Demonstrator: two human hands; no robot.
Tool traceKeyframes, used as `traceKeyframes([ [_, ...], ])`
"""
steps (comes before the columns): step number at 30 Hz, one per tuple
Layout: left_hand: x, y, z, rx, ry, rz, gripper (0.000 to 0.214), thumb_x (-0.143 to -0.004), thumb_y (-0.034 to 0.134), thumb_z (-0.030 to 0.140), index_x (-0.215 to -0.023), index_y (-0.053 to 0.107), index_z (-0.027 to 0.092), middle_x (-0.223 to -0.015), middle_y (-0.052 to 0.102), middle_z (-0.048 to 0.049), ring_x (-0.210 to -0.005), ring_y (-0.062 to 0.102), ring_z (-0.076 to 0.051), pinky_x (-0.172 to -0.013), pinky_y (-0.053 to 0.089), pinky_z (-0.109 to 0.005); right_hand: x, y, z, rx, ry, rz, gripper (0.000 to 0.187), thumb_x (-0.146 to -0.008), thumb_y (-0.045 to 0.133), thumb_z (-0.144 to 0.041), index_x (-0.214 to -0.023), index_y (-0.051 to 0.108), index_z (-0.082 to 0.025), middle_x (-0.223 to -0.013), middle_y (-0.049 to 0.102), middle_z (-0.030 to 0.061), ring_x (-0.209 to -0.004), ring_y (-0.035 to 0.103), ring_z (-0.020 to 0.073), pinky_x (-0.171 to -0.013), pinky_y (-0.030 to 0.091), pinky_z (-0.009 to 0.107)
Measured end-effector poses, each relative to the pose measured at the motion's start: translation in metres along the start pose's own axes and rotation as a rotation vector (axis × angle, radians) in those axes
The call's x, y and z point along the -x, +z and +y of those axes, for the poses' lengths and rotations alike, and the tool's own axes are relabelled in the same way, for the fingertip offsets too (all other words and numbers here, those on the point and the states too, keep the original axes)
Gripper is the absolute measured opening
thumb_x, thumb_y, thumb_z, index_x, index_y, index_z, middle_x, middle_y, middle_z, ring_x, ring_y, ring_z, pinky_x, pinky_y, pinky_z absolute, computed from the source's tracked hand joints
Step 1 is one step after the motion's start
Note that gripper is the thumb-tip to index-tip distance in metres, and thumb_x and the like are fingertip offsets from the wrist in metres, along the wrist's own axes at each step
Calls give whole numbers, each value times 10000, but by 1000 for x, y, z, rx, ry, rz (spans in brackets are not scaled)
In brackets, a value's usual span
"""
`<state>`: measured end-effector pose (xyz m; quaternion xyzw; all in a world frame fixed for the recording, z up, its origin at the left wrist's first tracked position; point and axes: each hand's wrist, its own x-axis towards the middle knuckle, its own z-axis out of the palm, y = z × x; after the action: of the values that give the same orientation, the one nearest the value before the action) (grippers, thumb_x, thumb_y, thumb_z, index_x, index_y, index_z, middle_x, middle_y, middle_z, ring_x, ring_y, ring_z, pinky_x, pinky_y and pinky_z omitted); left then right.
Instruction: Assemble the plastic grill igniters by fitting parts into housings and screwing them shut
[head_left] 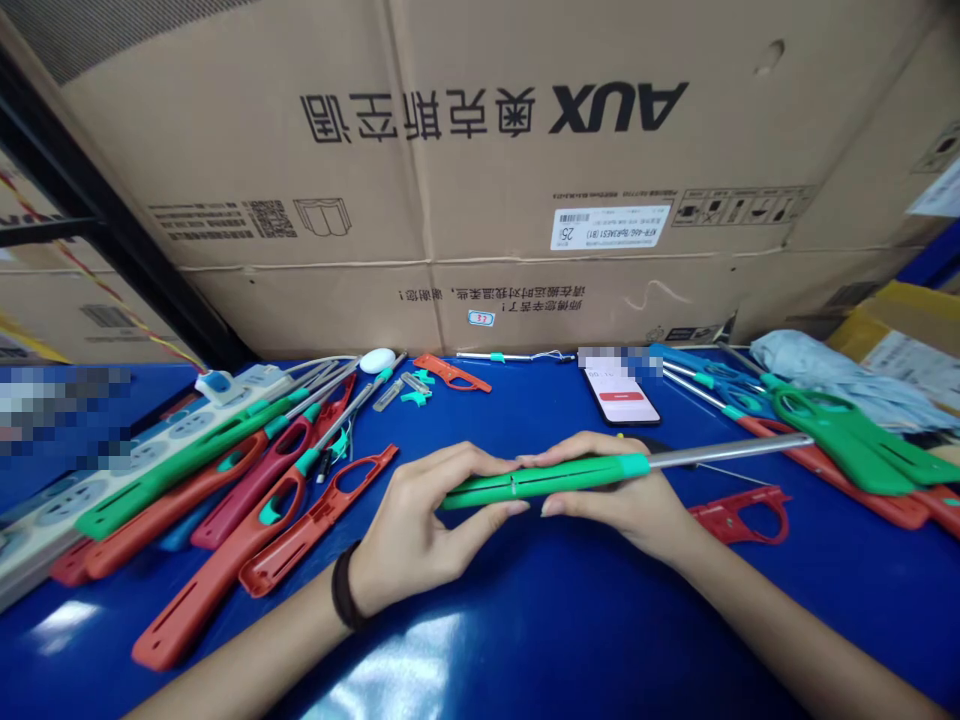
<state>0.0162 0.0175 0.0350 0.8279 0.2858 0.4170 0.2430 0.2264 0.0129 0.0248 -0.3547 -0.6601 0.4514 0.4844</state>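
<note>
Both hands grip a green long-nosed lighter (551, 480) above the blue table. My left hand (427, 525) has its fingers and thumb closed around the handle's rear end. My right hand (622, 500) pinches the handle farther forward, near the turquoise collar. From that collar a metal tube (727, 450) points right and slightly upward. A seam runs along the handle facing me. Beyond the right wrist lies a red half-shell (750, 515). The lighter's far side is hidden by my fingers.
Several red and green lighters (217, 560) lie at left beside a white power strip (60, 510). A phone (619, 390) rests behind my hands. Green handle shells (855, 435) and a pale blue cloth (832, 370) are at right. A large cardboard box (480, 220) stands behind.
</note>
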Motion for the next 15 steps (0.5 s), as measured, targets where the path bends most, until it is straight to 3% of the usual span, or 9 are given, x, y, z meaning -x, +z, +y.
traceKeyframes([
  [5,1,1,2,-10,-13,-4,136,-786,692,167,-916,654,151,-872,709,-24,-755,667,-108,-707,491,-156,1,2,2,3,-10,-1,282,-615,821,-191,-866,722,-272,-925,752,-16,-824,714,173,-740,577,255],
  [15,2,2,6,-8,-68,-39,95,-790,694,204,-859,643,163,-804,708,17,-631,625,-66,-608,458,-125,5,4,-4,47,2,33,224,-641,810,-238,-842,715,-262,-882,756,-3,-787,713,169,-706,570,247],
])
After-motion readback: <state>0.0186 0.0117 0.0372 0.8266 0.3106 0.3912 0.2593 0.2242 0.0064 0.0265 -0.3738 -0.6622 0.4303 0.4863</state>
